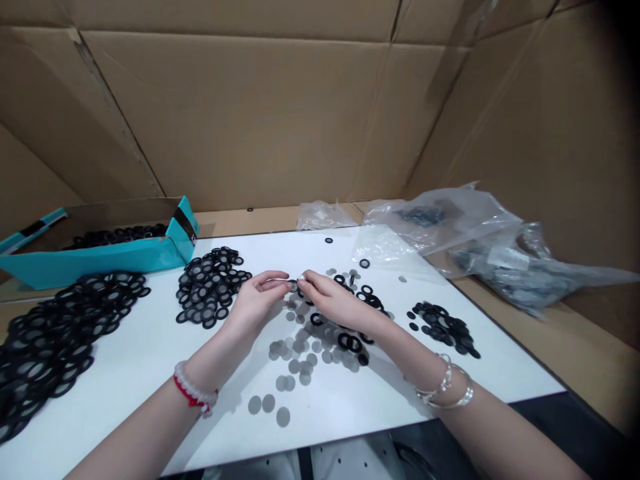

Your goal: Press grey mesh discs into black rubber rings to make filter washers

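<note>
Over the middle of the white board, my left hand (263, 297) pinches a small black ring (293, 286) between thumb and forefinger. My right hand (327, 298) meets it there, its thumb and forefinger closed at the ring's edge; whatever they hold is hidden. Thin grey discs (283, 417) lie scattered below and between my hands. Loose black rings (355, 344) are mixed among them, partly under my right forearm. Left of my left hand is a heap of black rings with grey centres (207, 287).
A larger pile of black rings (50, 340) covers the board's left side, before a blue box (100, 260) holding more. Small black pieces (445, 327) lie at right. Clear plastic bags (530, 273) rest beyond the right edge. Cardboard walls (240, 113) surround the board (225, 427).
</note>
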A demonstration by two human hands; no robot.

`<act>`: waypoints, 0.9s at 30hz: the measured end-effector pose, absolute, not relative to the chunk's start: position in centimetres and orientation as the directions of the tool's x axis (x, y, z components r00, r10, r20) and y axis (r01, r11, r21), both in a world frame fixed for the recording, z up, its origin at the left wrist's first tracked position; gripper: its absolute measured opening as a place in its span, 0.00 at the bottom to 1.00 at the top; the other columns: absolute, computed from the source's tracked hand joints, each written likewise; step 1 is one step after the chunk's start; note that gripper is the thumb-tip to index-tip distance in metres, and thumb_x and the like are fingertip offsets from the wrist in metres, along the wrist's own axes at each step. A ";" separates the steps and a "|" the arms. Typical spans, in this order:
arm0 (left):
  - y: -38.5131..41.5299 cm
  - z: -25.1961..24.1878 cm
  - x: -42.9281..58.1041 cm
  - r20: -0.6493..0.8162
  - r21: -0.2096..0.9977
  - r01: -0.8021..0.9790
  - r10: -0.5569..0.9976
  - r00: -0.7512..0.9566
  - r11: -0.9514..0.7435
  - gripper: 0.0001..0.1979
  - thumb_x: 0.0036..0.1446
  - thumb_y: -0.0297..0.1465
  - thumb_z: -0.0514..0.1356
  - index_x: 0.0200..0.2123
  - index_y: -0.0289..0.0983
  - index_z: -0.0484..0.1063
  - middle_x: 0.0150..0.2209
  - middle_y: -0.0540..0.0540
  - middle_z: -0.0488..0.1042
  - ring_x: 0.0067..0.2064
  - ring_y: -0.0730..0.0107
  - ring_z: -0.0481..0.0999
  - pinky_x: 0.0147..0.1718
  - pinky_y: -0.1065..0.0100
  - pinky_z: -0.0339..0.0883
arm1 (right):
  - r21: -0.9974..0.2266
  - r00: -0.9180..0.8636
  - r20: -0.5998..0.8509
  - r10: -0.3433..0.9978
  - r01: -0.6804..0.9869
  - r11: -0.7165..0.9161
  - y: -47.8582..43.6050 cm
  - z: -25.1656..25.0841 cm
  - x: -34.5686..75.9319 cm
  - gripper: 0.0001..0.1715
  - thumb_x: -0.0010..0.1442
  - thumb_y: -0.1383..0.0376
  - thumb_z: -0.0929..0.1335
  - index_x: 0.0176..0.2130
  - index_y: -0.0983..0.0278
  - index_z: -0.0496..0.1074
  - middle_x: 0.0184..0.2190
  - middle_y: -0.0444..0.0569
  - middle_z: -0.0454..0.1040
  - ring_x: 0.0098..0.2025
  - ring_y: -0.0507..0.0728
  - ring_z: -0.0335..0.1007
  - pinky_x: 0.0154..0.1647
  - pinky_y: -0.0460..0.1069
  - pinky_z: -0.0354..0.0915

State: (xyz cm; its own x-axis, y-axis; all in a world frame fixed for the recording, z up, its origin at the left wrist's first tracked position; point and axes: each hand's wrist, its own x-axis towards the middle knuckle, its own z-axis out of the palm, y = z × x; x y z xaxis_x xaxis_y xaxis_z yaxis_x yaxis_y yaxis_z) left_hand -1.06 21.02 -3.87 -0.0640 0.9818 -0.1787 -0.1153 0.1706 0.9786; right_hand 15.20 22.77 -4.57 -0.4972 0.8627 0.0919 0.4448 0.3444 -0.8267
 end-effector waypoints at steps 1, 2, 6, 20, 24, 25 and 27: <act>21.0 -3.9 -1.2 -0.169 0.980 -0.112 0.984 -0.055 0.162 0.15 0.37 0.30 0.68 0.32 0.33 0.74 0.26 0.48 0.76 0.28 0.74 0.71 0.29 0.72 0.61 | -0.834 -0.498 0.087 0.863 0.438 0.336 22.7 -4.5 15.2 0.16 0.66 0.57 0.56 0.29 0.61 0.54 0.26 0.41 0.57 0.30 0.53 0.56 0.32 0.49 0.54; 21.0 -4.0 -1.2 -0.158 0.983 -0.104 0.986 -0.047 0.152 0.15 0.37 0.30 0.69 0.32 0.34 0.74 0.27 0.48 0.76 0.28 0.74 0.71 0.29 0.73 0.61 | -0.839 -0.504 0.086 0.860 0.429 0.335 22.6 -4.5 15.2 0.16 0.67 0.56 0.56 0.29 0.61 0.54 0.26 0.41 0.57 0.30 0.52 0.56 0.31 0.49 0.54; 20.9 -4.1 -1.3 -0.119 0.992 -0.039 0.993 -0.014 0.118 0.15 0.39 0.31 0.68 0.34 0.33 0.74 0.27 0.48 0.76 0.27 0.75 0.70 0.27 0.73 0.60 | -0.818 -0.532 0.182 0.827 0.384 0.427 22.5 -4.3 15.1 0.17 0.67 0.58 0.55 0.28 0.61 0.53 0.26 0.42 0.57 0.29 0.52 0.55 0.31 0.49 0.53; 21.1 -3.2 -1.3 -0.176 0.973 -0.153 0.984 -0.001 0.174 0.19 0.39 0.30 0.70 0.37 0.31 0.73 0.24 0.49 0.75 0.26 0.77 0.69 0.30 0.73 0.62 | -0.800 -0.464 0.338 0.819 0.316 0.509 22.3 -3.7 15.2 0.15 0.66 0.62 0.57 0.27 0.61 0.52 0.25 0.40 0.55 0.28 0.51 0.53 0.30 0.48 0.50; 21.0 -3.4 -1.3 -0.161 0.974 -0.163 0.987 -0.023 0.155 0.18 0.38 0.30 0.70 0.35 0.32 0.75 0.24 0.49 0.74 0.26 0.77 0.69 0.31 0.73 0.62 | -0.820 -0.455 0.323 0.830 0.303 0.485 22.4 -3.6 15.2 0.16 0.66 0.61 0.58 0.27 0.61 0.52 0.25 0.40 0.54 0.28 0.51 0.52 0.29 0.48 0.50; 21.0 -3.4 -1.3 -0.167 0.971 -0.176 0.986 -0.024 0.161 0.18 0.38 0.30 0.70 0.36 0.32 0.75 0.23 0.50 0.74 0.26 0.77 0.69 0.31 0.73 0.62 | -0.832 -0.475 0.302 0.827 0.292 0.472 22.5 -3.7 15.2 0.16 0.66 0.60 0.58 0.26 0.61 0.52 0.24 0.40 0.54 0.27 0.51 0.51 0.28 0.48 0.49; 20.9 -3.6 -1.3 -0.173 0.963 -0.212 0.985 -0.014 0.166 0.17 0.39 0.31 0.70 0.35 0.34 0.75 0.23 0.51 0.73 0.26 0.77 0.69 0.30 0.73 0.62 | -0.865 -0.513 0.260 0.818 0.253 0.434 22.7 -4.0 15.2 0.17 0.65 0.59 0.59 0.26 0.61 0.52 0.24 0.40 0.53 0.26 0.51 0.50 0.27 0.47 0.48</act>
